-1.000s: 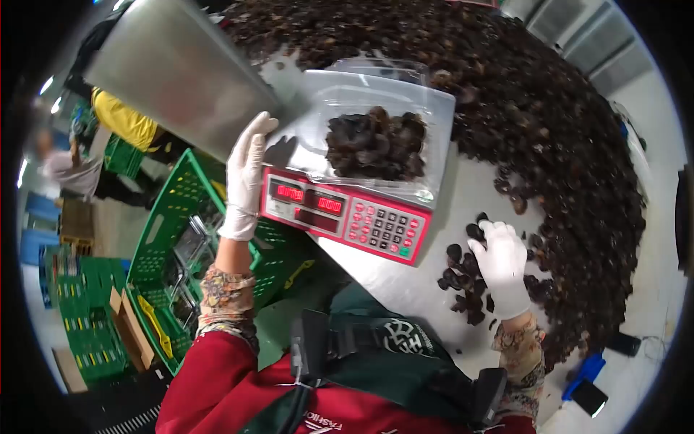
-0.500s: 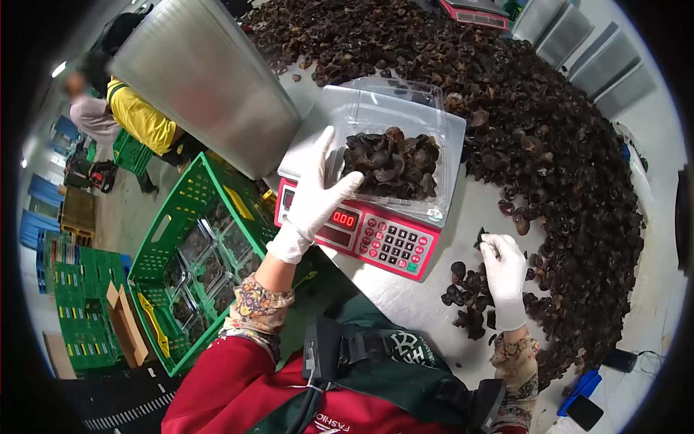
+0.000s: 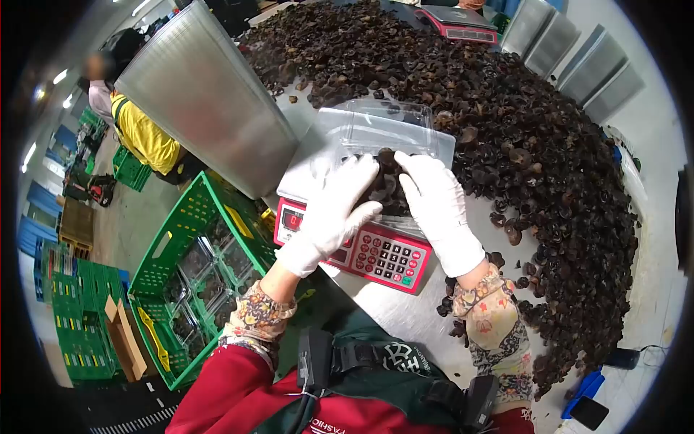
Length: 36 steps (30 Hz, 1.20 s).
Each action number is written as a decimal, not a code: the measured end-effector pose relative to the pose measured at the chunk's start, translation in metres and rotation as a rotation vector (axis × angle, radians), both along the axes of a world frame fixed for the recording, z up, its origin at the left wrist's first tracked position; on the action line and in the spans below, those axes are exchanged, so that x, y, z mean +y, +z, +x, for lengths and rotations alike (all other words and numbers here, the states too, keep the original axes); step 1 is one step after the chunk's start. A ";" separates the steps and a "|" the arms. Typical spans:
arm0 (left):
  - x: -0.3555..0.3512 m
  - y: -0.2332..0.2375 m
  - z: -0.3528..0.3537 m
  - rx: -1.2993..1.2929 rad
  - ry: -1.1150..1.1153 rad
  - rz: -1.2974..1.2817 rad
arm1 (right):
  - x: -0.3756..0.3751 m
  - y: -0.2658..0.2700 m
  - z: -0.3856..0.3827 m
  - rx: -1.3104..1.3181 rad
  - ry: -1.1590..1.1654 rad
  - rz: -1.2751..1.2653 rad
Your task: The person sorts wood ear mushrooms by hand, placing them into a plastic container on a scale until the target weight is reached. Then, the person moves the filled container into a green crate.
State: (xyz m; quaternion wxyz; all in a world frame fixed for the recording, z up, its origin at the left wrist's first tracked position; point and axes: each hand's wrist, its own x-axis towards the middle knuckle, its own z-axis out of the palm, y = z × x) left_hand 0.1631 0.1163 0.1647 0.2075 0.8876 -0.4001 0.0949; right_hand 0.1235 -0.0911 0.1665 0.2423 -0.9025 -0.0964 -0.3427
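Dark wood ear mushrooms point(image 3: 388, 182) lie in a clear plastic clamshell box point(image 3: 394, 130), its lid folded back. The box rests on the plate of a red digital scale point(image 3: 390, 260). My white-gloved left hand point(image 3: 334, 210) lies over the box's left side, fingers stretched across the mushrooms and thumb apart. From the right, my gloved right hand point(image 3: 439, 206) reaches over the same box with fingers extended, touching the mushrooms' edge. Both hands hide much of the box and part of the scale's display.
A big heap of wood ear mushrooms point(image 3: 535, 159) covers the table's back and right. Left of the scale stands a tall stack of clear plastic boxes point(image 3: 206, 101). A green crate point(image 3: 155, 267) holds filled boxes. A second scale point(image 3: 459, 25) stands at the back; a person in yellow point(image 3: 144, 134) is at left.
My right hand has moved from the loose mushrooms at the table's front up and left onto the box. My left hand has shifted from the box's left edge over the mushrooms.
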 end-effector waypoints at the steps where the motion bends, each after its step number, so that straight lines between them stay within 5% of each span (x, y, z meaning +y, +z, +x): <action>1: -0.004 0.000 -0.001 0.014 0.005 0.131 | 0.003 0.002 0.000 -0.009 0.019 0.025; 5: 0.008 0.004 0.005 0.134 0.002 -0.252 | -0.006 0.007 -0.027 0.110 0.028 0.449; 11: 0.045 0.016 0.026 0.309 0.095 -0.614 | -0.043 -0.025 -0.073 0.337 -0.117 0.678; 15: 0.054 0.018 0.042 0.332 0.200 -0.701 | -0.052 -0.029 -0.094 0.545 -0.175 0.875; 27: 0.023 -0.009 0.085 0.430 0.161 -0.667 | -0.048 -0.032 -0.106 0.603 -0.057 0.938; 30: 0.018 -0.039 0.109 0.414 0.255 -0.553 | -0.053 -0.043 -0.101 0.637 0.020 1.216; 33: 0.008 -0.058 0.139 0.800 0.186 -0.661 | -0.041 -0.023 -0.088 0.668 0.172 1.340; 36: -0.004 -0.014 0.121 1.079 -0.018 -1.071 | -0.032 -0.008 -0.064 0.730 0.211 1.447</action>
